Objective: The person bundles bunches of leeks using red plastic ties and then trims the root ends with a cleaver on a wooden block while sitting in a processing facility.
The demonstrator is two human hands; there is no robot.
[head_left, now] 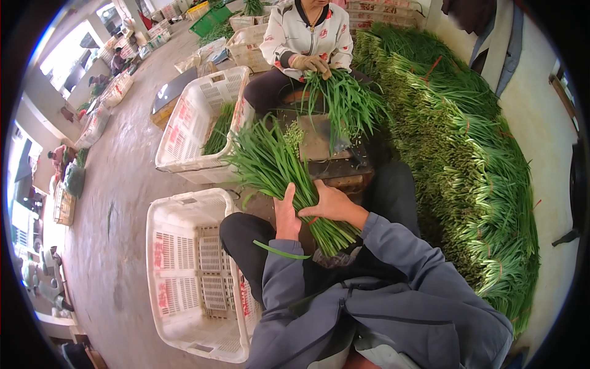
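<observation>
A thick bunch of garlic chives [270, 157] lies slantwise between my hands, leaf tips toward the far left and pale cut ends toward my lap. My left hand [287, 215] is wrapped round its left side, thumb up along the leaves. My right hand [335, 206] grips it from the right, with the thumb pressed across the stalks. A bit of red band shows on the bunch just below the right hand. One loose leaf [281, 249] lies across my left sleeve. The fingers underneath the bunch are hidden.
A white plastic crate [192, 200] stands at my left; another crate [175, 161] beyond it holds some chives. Opposite, a person in gloves handles chives [350, 101] over a low work block [318, 138]. Tied bunches [467, 166] are piled high along the right wall.
</observation>
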